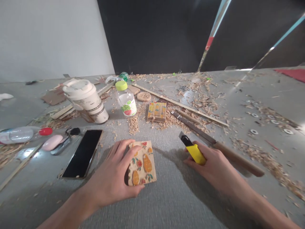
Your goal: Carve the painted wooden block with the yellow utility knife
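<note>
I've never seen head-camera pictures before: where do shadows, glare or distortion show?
Head view: a dark shadow falls on the grey mat below the yellow cutter; glare whitens a patch of table left of the phone; the paper cup seems to lean outward, perhaps from lens distortion.

Left grip [115, 174] around patterned wooden block [145, 164], right grip [212, 163] holding yellow cutter [196, 153], phone [82, 154] at left, shavings [133, 126] beyond

Likely a woodcarving workshop: wood shavings [133, 125], utility knife [196, 154], carved block [144, 163]
</note>
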Tool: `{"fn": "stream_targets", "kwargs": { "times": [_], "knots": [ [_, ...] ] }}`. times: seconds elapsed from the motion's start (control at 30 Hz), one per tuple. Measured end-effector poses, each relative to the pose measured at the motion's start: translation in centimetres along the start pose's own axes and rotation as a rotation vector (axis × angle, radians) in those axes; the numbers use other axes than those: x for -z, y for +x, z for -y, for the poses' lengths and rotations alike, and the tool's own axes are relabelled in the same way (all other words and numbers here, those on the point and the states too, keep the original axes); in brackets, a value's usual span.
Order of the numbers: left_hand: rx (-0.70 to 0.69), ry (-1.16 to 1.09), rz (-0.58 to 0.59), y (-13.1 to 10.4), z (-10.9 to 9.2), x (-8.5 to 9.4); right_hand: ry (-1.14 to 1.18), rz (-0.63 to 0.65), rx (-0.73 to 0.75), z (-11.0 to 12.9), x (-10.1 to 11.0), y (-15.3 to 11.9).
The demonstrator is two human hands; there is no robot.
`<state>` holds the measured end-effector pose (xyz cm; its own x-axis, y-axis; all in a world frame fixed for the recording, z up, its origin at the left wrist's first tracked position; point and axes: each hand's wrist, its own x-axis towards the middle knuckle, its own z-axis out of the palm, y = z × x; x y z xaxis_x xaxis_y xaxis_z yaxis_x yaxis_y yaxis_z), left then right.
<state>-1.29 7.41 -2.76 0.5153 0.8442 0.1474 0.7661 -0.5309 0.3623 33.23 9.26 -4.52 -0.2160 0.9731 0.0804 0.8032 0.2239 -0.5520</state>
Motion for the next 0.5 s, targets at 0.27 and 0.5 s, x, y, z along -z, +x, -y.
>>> {"fn": "stream_targets", "kwargs": {
  "times": [0.27, 0.5],
  "knots": [
    [0.045, -0.029, 0.059, 0.28, -0.64, 0.44, 0.015, -0.058, 0.005, 0.15, 0.26, -0.13],
    [0.040, -0.035, 0.044, 0.38, -0.57, 0.24, 0.029, -0.041, 0.025, -0.06, 0.34, -0.24]
  ]
}}
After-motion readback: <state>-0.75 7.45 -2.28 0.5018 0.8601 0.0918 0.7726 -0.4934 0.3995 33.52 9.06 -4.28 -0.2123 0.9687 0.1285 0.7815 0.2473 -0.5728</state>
